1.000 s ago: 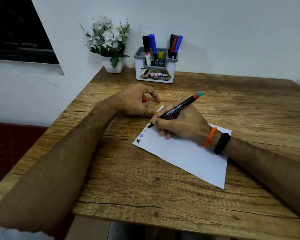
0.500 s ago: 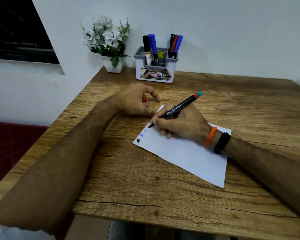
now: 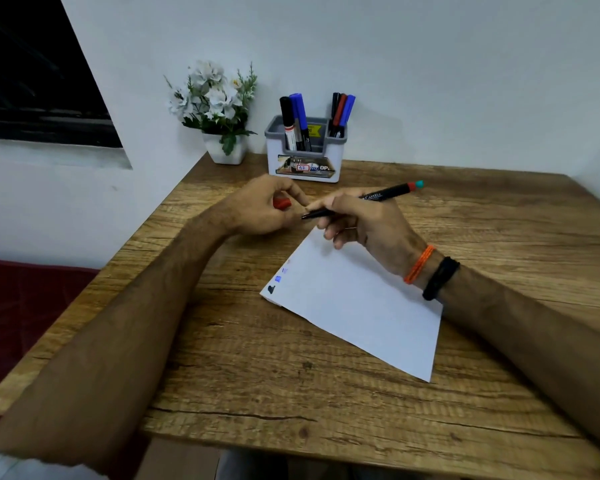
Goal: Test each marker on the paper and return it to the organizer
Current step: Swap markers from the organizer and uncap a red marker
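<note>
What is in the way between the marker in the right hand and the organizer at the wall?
Nothing visible. Only bare table lies between the marker in the right hand and the organizer. The left hand, holding the red cap, stays beside that path.

Six markers: three in the organizer's left compartment (image 3: 296, 123), three in its right compartment (image 3: 341, 112), plus one uncapped marker (image 3: 361, 199) held; one red cap (image 3: 282, 203), one paper sheet (image 3: 357, 306), one organizer (image 3: 305, 161), one flower pot (image 3: 225, 152), two wristbands (image 3: 430, 268)
</note>
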Demonstrator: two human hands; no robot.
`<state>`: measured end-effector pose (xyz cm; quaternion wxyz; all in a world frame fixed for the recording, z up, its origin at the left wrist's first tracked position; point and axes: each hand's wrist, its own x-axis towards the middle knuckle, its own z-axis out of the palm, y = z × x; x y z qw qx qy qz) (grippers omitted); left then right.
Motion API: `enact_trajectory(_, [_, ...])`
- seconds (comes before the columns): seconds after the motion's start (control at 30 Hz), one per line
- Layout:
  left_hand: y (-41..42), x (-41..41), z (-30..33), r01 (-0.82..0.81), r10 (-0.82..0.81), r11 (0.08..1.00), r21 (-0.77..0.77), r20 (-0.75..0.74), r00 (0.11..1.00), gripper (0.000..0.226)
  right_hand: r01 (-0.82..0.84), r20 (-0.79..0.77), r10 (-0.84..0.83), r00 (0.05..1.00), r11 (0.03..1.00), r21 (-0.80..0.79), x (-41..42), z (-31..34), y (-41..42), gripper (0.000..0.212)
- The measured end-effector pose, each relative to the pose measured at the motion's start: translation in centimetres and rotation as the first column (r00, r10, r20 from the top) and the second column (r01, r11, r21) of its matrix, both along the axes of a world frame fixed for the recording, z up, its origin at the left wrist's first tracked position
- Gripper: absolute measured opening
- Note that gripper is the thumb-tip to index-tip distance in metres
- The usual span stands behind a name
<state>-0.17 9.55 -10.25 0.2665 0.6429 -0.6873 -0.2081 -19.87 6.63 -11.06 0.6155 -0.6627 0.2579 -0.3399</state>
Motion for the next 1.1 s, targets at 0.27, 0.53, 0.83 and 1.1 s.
enact_trajectory(0.27, [-0.2,-0.2,0.1,0.029,-0.048,0.991,-0.127,-0.143,0.989,0.022,0.160,0.052,-0.162,0.985,0.987,0.026,-0.9,1.2,-1.6,0.015])
enact_trajectory(0.53, [-0.5,-0.1,-0.1,-0.017,-0.048,0.987,-0.160,-0.397,0.916,0.016,0.227,0.102,-0.230,0.968,0.973,0.039,-1.3,1.1,-2.2,0.011])
enact_trajectory(0.83, [-0.5,0.0,-0.2,-0.002,-0.090,0.978,-0.210,-0.427,0.900,0.013,0.159,0.080,-0.163,0.983,0.986,0.044,-1.4,0.7,-2.3,0.023])
enact_trajectory(1.1, [-0.5,0.0,-0.2,-0.003,-0.083,0.978,-0.209,-0.402,0.912,0.014,0.198,0.107,-0.197,0.974,0.980,0.006,-1.3,0.2,-2.9,0.024])
